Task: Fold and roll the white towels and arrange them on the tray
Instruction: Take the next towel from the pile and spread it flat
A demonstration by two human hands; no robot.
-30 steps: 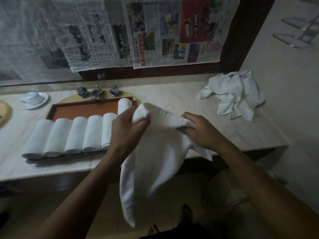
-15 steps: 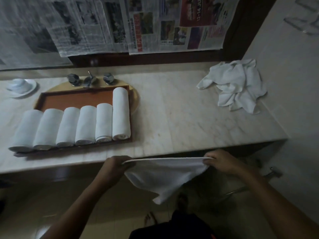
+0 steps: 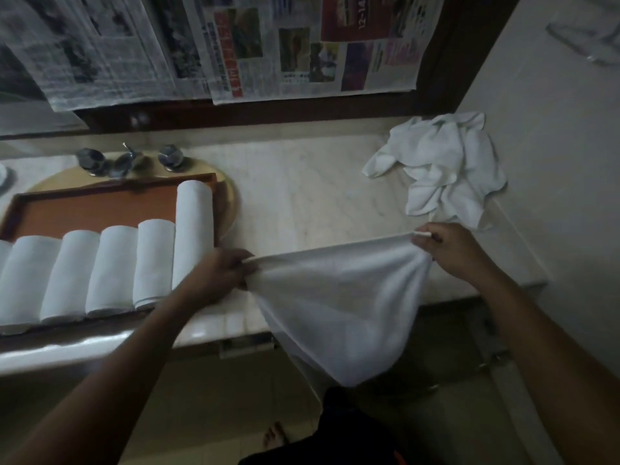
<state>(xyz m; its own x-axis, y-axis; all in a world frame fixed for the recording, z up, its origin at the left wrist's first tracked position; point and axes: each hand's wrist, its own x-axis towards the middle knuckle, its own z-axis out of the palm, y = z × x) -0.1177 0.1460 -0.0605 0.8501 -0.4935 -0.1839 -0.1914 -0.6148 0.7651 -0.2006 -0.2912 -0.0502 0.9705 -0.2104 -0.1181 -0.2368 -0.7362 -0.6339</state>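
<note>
Left hand [image 3: 218, 276] and right hand [image 3: 449, 251] stretching white towel [image 3: 339, 297] over counter edge, rolled towels [image 3: 110, 266] on tray [image 3: 94, 209]

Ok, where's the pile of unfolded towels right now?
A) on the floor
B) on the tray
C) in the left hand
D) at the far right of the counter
D: the crumpled towels lie at the far right end of the counter, apart from the tray.
</note>
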